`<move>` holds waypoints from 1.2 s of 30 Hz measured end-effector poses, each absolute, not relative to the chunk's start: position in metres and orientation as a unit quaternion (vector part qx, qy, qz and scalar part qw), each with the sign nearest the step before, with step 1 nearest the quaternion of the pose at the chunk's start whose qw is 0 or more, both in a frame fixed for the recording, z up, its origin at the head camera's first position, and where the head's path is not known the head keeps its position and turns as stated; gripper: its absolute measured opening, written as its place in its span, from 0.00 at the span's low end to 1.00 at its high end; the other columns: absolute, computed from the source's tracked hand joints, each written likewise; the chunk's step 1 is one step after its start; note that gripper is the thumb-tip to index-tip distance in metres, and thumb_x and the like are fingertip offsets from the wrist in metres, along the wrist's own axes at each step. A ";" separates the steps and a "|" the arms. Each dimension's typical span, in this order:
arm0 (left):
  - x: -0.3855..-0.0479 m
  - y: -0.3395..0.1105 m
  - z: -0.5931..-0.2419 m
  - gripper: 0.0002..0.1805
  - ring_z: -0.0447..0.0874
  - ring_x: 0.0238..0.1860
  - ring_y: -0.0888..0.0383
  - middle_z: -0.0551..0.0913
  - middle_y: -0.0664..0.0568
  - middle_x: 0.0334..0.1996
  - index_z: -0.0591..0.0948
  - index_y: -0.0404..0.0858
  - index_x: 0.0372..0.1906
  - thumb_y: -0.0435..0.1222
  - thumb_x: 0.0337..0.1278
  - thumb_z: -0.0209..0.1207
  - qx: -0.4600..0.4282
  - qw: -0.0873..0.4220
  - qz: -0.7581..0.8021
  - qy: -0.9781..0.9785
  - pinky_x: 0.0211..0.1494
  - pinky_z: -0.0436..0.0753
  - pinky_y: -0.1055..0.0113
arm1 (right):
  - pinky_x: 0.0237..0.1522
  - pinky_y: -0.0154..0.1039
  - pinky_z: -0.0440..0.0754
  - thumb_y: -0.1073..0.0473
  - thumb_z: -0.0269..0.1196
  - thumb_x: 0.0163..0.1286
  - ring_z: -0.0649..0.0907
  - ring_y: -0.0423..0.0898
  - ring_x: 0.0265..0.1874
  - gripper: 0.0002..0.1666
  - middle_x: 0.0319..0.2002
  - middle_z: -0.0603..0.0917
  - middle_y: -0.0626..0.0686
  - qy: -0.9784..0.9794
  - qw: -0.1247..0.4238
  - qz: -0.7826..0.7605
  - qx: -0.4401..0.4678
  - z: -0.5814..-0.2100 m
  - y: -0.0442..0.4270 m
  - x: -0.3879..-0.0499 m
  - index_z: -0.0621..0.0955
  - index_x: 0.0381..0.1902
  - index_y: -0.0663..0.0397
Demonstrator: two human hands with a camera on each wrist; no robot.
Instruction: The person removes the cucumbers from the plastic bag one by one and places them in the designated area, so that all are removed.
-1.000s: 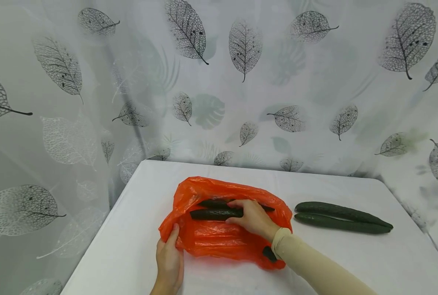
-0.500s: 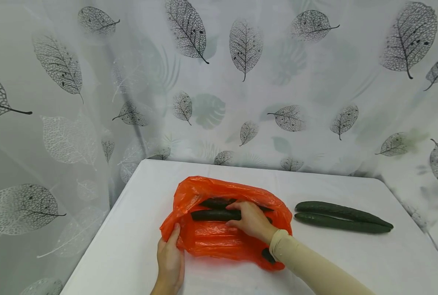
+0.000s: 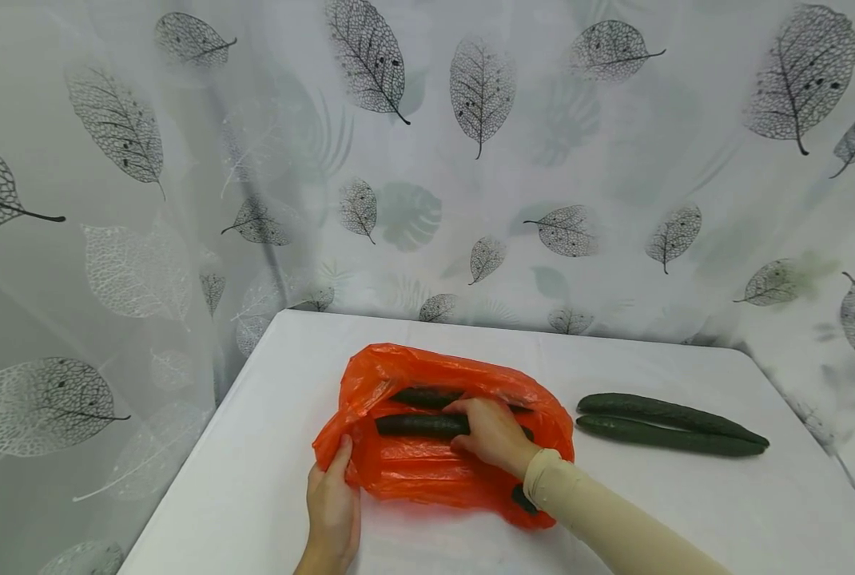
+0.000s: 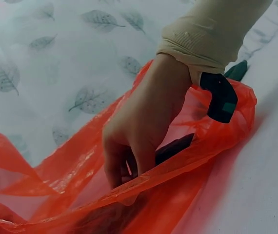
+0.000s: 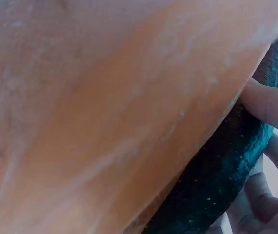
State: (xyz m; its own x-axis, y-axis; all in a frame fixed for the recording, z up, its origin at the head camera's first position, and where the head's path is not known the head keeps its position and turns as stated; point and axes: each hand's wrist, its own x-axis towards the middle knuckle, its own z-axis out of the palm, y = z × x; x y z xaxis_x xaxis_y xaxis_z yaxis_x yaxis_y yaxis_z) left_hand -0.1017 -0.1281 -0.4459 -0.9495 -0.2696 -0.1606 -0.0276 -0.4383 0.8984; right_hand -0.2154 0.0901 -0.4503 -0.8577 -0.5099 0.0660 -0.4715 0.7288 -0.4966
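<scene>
A thin red plastic bag (image 3: 435, 493) lies with its mouth spread. At its left edge my left hand (image 3: 332, 511) pinches the plastic between thumb and fingers. My right hand (image 3: 498, 438) reaches inside and grips a dark green cucumber (image 3: 419, 426), thumb on the near side. Close up in the right wrist view, fingers curl round the bumpy cucumber (image 5: 222, 156), while a fold of plastic covers much of the picture. Behind it in the bag rests a second cucumber (image 3: 422, 397), partly hidden. From the left wrist view, the right hand (image 4: 144, 114) dips below the bag's rim.
Two long cucumbers (image 3: 658, 409) (image 3: 668, 437) lie side by side on the white table (image 3: 650, 511), right of the bag. A leaf-patterned curtain (image 3: 427, 160) hangs behind the table. A small black device (image 4: 220, 97) sits at the right wrist.
My right hand and the cucumber it grips have shifted slightly toward the near side and right inside the bag. The left hand keeps its hold nearly unmoved.
</scene>
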 end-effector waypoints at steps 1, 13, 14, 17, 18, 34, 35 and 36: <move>-0.102 -0.128 -0.446 0.29 0.61 0.69 0.53 0.63 0.50 0.72 0.58 0.35 0.75 0.46 0.81 0.43 0.144 0.071 -0.835 -0.526 0.71 0.68 0.68 | 0.54 0.48 0.82 0.61 0.76 0.58 0.83 0.49 0.48 0.24 0.47 0.86 0.50 0.930 0.037 -0.250 -0.268 -0.450 0.090 -0.215 0.86 0.54 0.55; -0.101 -0.133 -0.444 0.28 0.62 0.69 0.54 0.64 0.53 0.71 0.59 0.38 0.76 0.47 0.81 0.43 0.150 0.073 -0.829 -0.534 0.66 0.72 0.72 | 0.57 0.51 0.80 0.62 0.74 0.61 0.82 0.50 0.52 0.24 0.51 0.85 0.50 0.924 0.067 -0.267 -0.266 -0.444 0.096 -0.209 0.84 0.56 0.56; -0.101 -0.133 -0.444 0.28 0.62 0.69 0.54 0.64 0.53 0.71 0.59 0.39 0.76 0.47 0.81 0.43 0.151 0.074 -0.828 -0.535 0.66 0.72 0.72 | 0.58 0.51 0.79 0.62 0.74 0.62 0.82 0.50 0.53 0.23 0.52 0.85 0.50 0.921 0.071 -0.275 -0.265 -0.442 0.097 -0.209 0.84 0.56 0.55; -0.100 -0.133 -0.443 0.29 0.62 0.69 0.54 0.64 0.53 0.71 0.59 0.38 0.76 0.48 0.81 0.43 0.157 0.076 -0.824 -0.539 0.67 0.71 0.71 | 0.59 0.52 0.78 0.62 0.73 0.63 0.80 0.50 0.54 0.23 0.52 0.85 0.48 0.915 0.087 -0.299 -0.256 -0.436 0.101 -0.207 0.84 0.56 0.53; -0.100 -0.132 -0.442 0.29 0.62 0.69 0.53 0.63 0.52 0.71 0.58 0.38 0.76 0.48 0.81 0.43 0.159 0.078 -0.822 -0.541 0.68 0.71 0.71 | 0.59 0.52 0.78 0.62 0.73 0.63 0.80 0.50 0.54 0.23 0.52 0.84 0.48 0.914 0.091 -0.305 -0.253 -0.434 0.102 -0.206 0.84 0.56 0.53; -0.099 -0.134 -0.444 0.29 0.62 0.70 0.50 0.65 0.51 0.70 0.61 0.36 0.75 0.47 0.81 0.43 0.133 0.109 -0.831 -0.529 0.70 0.69 0.67 | 0.52 0.50 0.80 0.59 0.73 0.64 0.78 0.50 0.53 0.23 0.57 0.82 0.44 0.873 0.117 -0.394 -0.264 -0.405 0.134 -0.187 0.83 0.57 0.40; -0.099 -0.134 -0.444 0.29 0.62 0.70 0.50 0.65 0.50 0.70 0.61 0.35 0.75 0.47 0.81 0.43 0.132 0.110 -0.832 -0.527 0.70 0.69 0.67 | 0.52 0.49 0.80 0.58 0.73 0.65 0.78 0.50 0.53 0.23 0.57 0.82 0.44 0.867 0.118 -0.403 -0.267 -0.402 0.136 -0.185 0.83 0.57 0.40; -0.100 -0.134 -0.444 0.29 0.63 0.70 0.51 0.65 0.51 0.70 0.61 0.35 0.74 0.47 0.81 0.43 0.132 0.111 -0.834 -0.525 0.70 0.69 0.68 | 0.52 0.49 0.81 0.57 0.73 0.65 0.78 0.50 0.54 0.23 0.57 0.82 0.45 0.859 0.119 -0.418 -0.269 -0.398 0.137 -0.182 0.83 0.58 0.40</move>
